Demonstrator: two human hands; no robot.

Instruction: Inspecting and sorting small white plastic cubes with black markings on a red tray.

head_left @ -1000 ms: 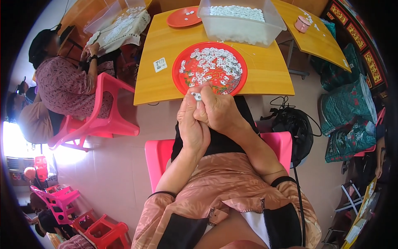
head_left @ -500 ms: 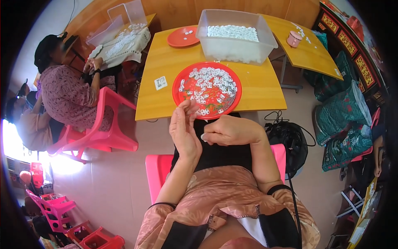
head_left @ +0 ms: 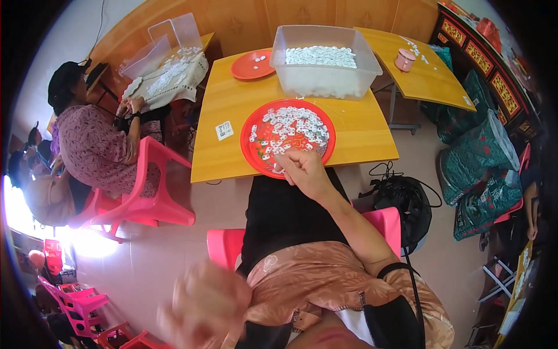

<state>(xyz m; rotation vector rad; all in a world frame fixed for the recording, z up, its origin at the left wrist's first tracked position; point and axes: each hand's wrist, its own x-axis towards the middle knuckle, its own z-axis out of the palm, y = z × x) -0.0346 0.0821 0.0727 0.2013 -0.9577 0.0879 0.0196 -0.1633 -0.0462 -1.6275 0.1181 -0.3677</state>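
My right hand (head_left: 302,171) rests at the near rim of the red round tray (head_left: 256,157), the fingers curled in loosely over the small white pieces (head_left: 290,128) that lie there; the fingertips are tucked under and turned away from me, so I cannot tell whether they pinch one of the pieces or only touch the heap. My left hand (head_left: 206,305) is low beside my lap, well apart from the table, a blur with the fingers spread and nothing showing in it. The work, as I judge it, is far from finished: the tray is thickly strewn with pieces, mostly white with a few showing red or green marks, and they lie loose and unsorted across most of its floor. Behind it the clear plastic tub (head_left: 360,70) holds a deep layer of the same white pieces, and the smaller orange plate (head_left: 244,70) next to the tub carries only a few. So what has gone through my fingers looks small beside what waits. All of this sits on the yellow wooden table (head_left: 221,99), with a small printed card (head_left: 224,130) lying to the left of the tray. At another table to my left a person in a patterned top (head_left: 96,148) sits on a pink plastic chair (head_left: 151,192) bent over a similar heap.
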